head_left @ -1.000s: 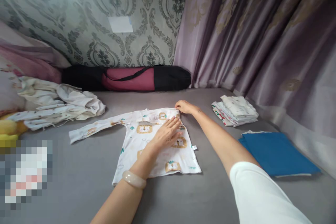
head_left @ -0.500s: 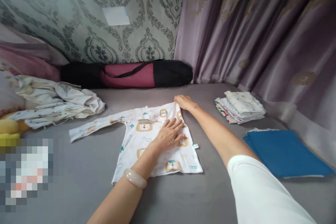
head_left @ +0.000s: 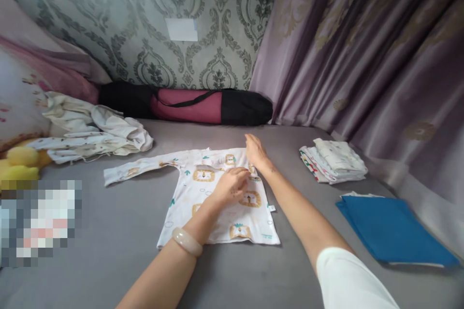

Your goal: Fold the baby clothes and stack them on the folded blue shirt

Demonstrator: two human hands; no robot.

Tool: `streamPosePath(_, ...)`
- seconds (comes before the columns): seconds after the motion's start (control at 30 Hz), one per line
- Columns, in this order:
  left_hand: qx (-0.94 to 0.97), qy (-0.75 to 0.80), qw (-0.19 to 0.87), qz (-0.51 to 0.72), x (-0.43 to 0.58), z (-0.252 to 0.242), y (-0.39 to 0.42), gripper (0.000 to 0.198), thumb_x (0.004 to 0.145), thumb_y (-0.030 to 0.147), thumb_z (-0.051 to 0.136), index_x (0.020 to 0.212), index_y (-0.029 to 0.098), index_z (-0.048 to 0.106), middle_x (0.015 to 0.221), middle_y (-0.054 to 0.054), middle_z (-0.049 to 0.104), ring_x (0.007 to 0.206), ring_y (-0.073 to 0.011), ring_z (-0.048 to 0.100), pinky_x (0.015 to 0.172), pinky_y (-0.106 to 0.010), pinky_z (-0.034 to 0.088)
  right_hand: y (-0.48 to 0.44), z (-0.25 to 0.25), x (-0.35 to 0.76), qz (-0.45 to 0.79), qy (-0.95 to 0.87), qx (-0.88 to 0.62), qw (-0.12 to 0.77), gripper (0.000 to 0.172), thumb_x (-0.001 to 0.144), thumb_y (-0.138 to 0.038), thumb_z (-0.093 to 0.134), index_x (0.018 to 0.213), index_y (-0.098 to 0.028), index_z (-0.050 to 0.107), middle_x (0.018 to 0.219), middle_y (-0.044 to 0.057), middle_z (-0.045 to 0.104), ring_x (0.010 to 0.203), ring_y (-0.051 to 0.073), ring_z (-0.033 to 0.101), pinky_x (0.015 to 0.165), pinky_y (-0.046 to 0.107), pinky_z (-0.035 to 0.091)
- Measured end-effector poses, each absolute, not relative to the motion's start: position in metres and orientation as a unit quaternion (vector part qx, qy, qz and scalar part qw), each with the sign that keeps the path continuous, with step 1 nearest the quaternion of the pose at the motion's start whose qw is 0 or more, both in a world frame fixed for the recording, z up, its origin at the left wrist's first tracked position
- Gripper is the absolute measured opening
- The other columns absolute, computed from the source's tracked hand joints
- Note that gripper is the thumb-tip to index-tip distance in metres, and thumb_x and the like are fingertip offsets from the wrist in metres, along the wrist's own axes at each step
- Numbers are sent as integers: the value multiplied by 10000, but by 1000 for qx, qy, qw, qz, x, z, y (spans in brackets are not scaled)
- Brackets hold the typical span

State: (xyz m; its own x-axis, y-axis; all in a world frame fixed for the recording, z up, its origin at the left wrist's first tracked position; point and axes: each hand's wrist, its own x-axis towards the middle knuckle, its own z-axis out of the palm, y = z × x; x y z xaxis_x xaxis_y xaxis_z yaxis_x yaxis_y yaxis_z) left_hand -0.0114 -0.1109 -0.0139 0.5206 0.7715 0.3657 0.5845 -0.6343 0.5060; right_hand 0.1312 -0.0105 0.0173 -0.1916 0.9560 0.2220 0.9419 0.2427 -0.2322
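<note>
Shirt [head_left: 197,192] lies flat on the grey sheet [head_left: 108,241], one sleeve stretched leftward. The left hand [head_left: 232,187] sits over its chest, fingers bent and close together; the right hand [head_left: 255,152] is at the far shoulder edge, fingers together, grip impossible to tell. Sheet separates the side seam from the blue cloth [head_left: 395,229].

1 long black-and-maroon bag [head_left: 197,113] along the patterned wall [head_left: 119,14], near purple curtains [head_left: 308,58]
</note>
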Motion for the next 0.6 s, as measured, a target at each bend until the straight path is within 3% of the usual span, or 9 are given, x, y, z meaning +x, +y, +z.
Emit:
streamPosePath(0.1, 773, 496, 122, 377, -24, -13, -103, 313, 776, 54, 423, 901, 182, 680, 939, -72, 702, 922, -204, 631, 879, -334, 465, -34, 1, 110, 19, -783, -601, 159, 596, 1004, -359, 230, 1506, -40, 256, 1580, 150, 241, 1470, 233, 142, 1183, 396, 107)
streamPosePath(0.17, 715, 554, 91, 416, -37, -13, -97, 301, 766, 48, 410, 837, 187, 668, 882, -67, 685, 889, -206, 617, 857, -334, 464, -43, -12, 104, 53, -780, -615, 104, 669, 997, -446, 206, 1513, -21, 224, 1589, 156, 200, 1478, 248, 103, 1188, 430, 55)
streamPosePath(0.27, 626, 649, 54, 428, -63, -13, -88, 288, 780, 84, 423, 894, 180, 670, 905, -81, 669, 928, -226, 600, 870, -342, 459, -46, -22, 104, 79, -769, -633, 54, 697, 993, -471, 166, 1513, -11, 218, 1589, 153, 193, 1478, 247, 105, 1189, 429, 24)
streamPosePath(0.43, 535, 780, 24, 324, -93, -14, -79, 318, 880, 247, 434, 1047, 118, 673, 1015, -157, 663, 1017, -299, 579, 916, -405, 433, -39, -15, 110, 101, -770, -629, 30, 689, 994, -461, 141, 1525, -24, 187, 1599, 136, 157, 1483, 234, 76, 1190, 413, 14)
streamPosePath(0.6, 518, 820, 16, 244, -95, -13, -82, 426, 899, 432, 457, 1031, 92, 678, 1078, -207, 633, 1107, -370, 517, 914, -450, 415, -54, -3, 94, 103, -787, -606, 54, 679, 1000, -447, 136, 1533, -27, 144, 1608, 130, 98, 1487, 225, 29, 1192, 414, -5)
